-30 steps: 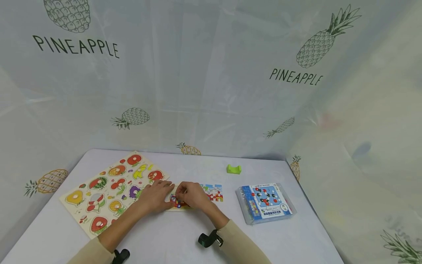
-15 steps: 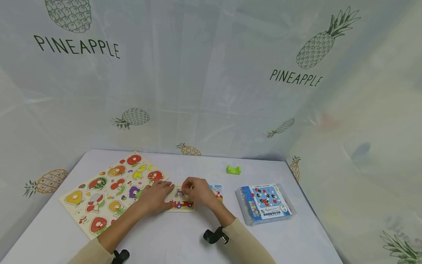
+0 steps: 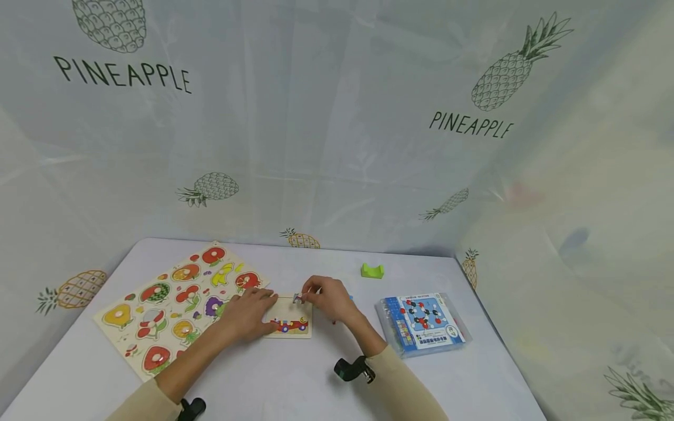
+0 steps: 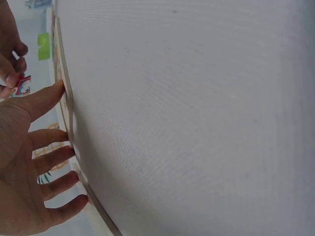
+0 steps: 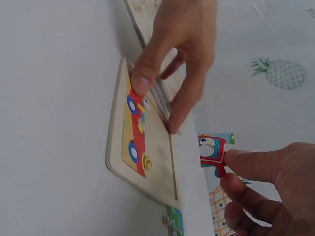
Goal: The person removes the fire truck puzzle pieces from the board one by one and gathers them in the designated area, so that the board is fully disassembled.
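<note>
My right hand (image 3: 330, 299) pinches a jigsaw piece (image 5: 212, 150) between thumb and index finger, raised above the table at the right side of a small wooden puzzle tray (image 3: 287, 300). The piece is red and blue with a cartoon eye. Along the tray's lower edge lies a fitted strip showing a red car (image 5: 138, 125); the upper part shows bare wood. My left hand (image 3: 244, 316) rests at the tray's left side with its fingers spread and fairly straight. Its thumb touches the tray near the car strip, as the right wrist view shows.
A large wooden fruit puzzle board (image 3: 118, 338) lies at the left, close beside the tray. Another colourful piece (image 5: 174, 221) lies past the tray, mostly hidden by my right hand in the head view. Farther off are a green plastic block (image 3: 372, 271) and a clear-cased molecule-model box (image 3: 423, 324).
My right hand has lifted off the tray and moved right and away, carrying the pinched jigsaw piece. The tray's upper part has come into view. My left hand has stayed in place.
</note>
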